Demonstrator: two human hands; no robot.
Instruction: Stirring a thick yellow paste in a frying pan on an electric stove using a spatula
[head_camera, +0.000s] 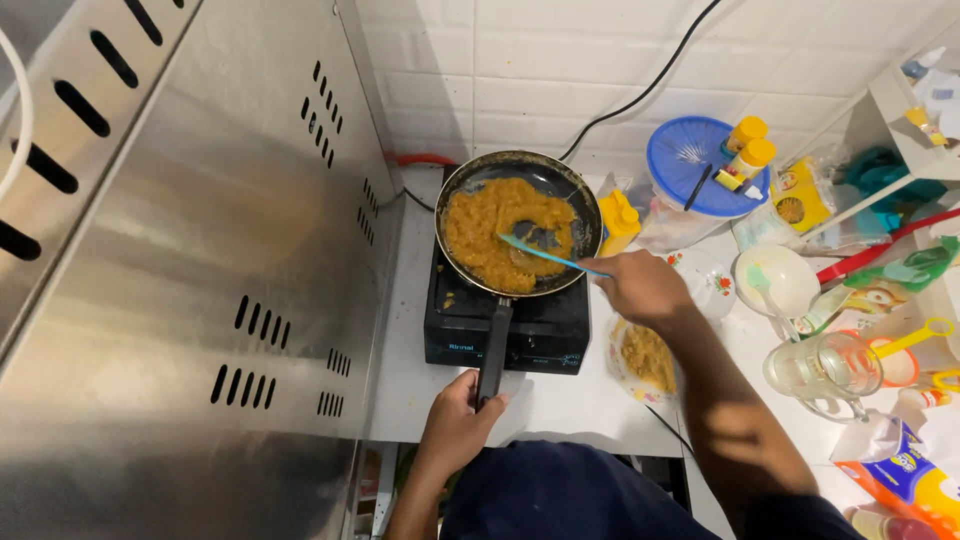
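My right hand (640, 285) clamps the blue spatula (550, 257), its length running leftward into the orange mash (490, 230), while my left hand (455, 425) grips the pan handle (492, 350).

One head-worn view, looking steeply down from above the person's chest onto the white counter (560, 405). It faces the tiled back wall (560, 70), stove (505, 325) dead centre at arm's length, steel hood panel (180, 260) crowding the left half close up.
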